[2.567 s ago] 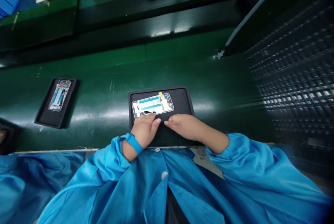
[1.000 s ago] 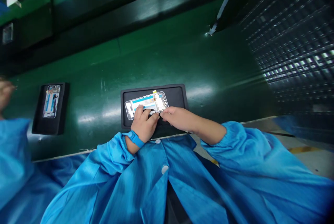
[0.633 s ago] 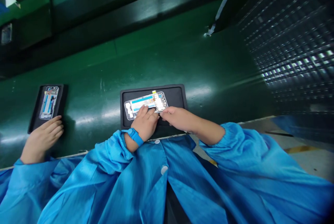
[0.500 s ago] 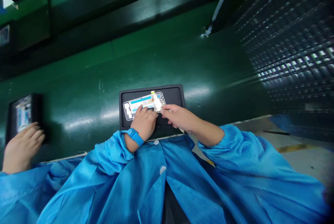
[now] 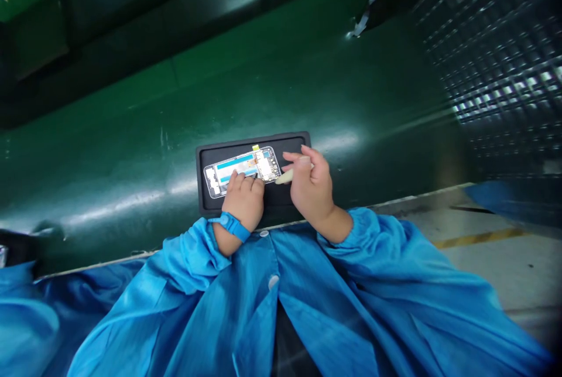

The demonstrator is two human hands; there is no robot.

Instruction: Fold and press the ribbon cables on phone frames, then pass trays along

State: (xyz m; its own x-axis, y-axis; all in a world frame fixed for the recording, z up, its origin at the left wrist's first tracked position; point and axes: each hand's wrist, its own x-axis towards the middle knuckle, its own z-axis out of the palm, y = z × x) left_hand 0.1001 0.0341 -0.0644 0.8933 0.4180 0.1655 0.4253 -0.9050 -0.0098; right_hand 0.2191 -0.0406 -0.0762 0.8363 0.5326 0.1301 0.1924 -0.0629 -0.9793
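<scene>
Left hand (image 5: 246, 198) flat, fingers together, pressing near edge of phone (image 5: 242, 163); right hand (image 5: 311, 187) pinching pale stick (image 5: 285, 176), tip at phone's right end; phone lies in black tray (image 5: 290, 146) on green belt (image 5: 132, 154); blue wristband (image 5: 231, 225) on left wrist

The right hand (image 5: 312, 187) has lifted off the black tray (image 5: 290, 144) and now grips a pale stick tool (image 5: 285, 176), while the neighbour's tray has left the belt's left edge.

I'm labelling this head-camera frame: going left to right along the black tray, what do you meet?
Left edge of the black tray → left hand resting on the open phone frame → pale stick tool → right hand gripping it.
</scene>
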